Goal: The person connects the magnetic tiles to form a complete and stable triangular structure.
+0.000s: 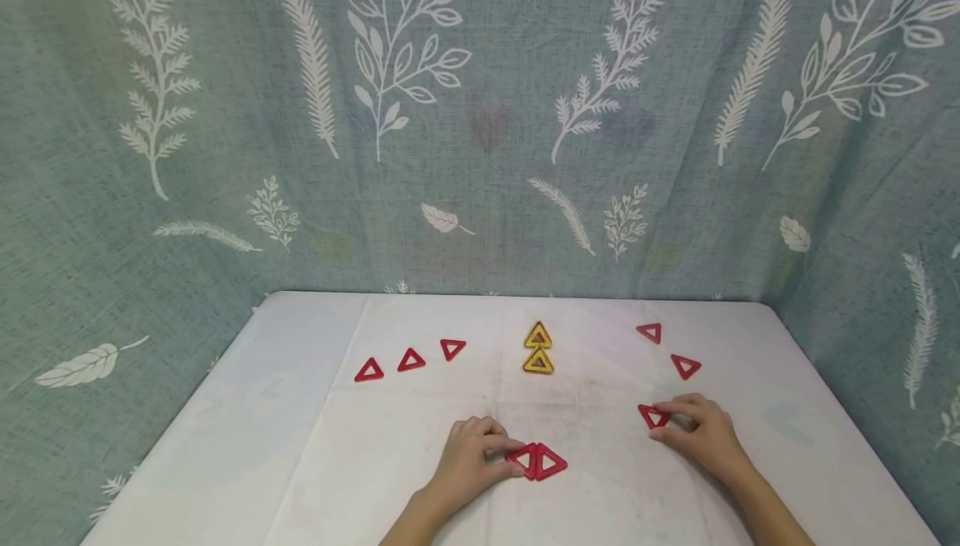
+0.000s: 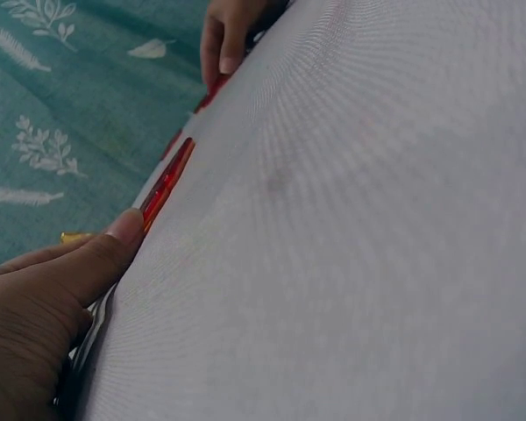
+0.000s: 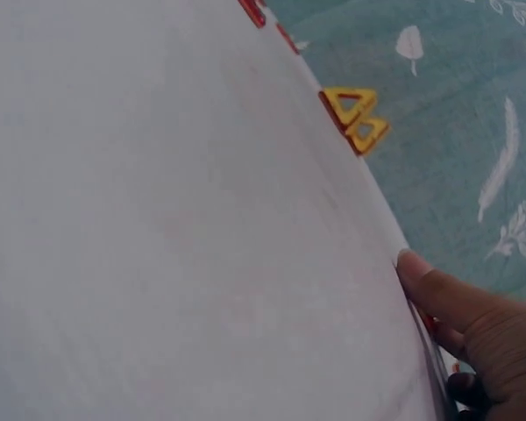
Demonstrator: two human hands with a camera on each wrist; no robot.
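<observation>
Two red triangle tiles lie side by side at the front middle of the table; my left hand [image 1: 474, 461] pinches the left red triangle tile [image 1: 522, 460] between thumb and fingers. Its neighbour, another red triangle tile [image 1: 551, 463], touches it along one edge. Over on the right, my right hand [image 1: 705, 436] pinches a separate red triangle tile [image 1: 651, 418] at its right side. In the left wrist view the left thumb [image 2: 123, 230] rests at the end of the red tiles [image 2: 167, 186], seen nearly edge-on. The right wrist view mostly hides the tile behind the right hand [image 3: 482, 333].
Two yellow triangle tiles [image 1: 537, 361] sit one behind the other at the back middle. Several red triangle tiles [image 1: 411, 359] lie at back left. Two more, including a red triangle tile [image 1: 686, 366], lie at back right. A leaf-patterned curtain [image 1: 487, 129] surrounds the white table [image 1: 405, 421].
</observation>
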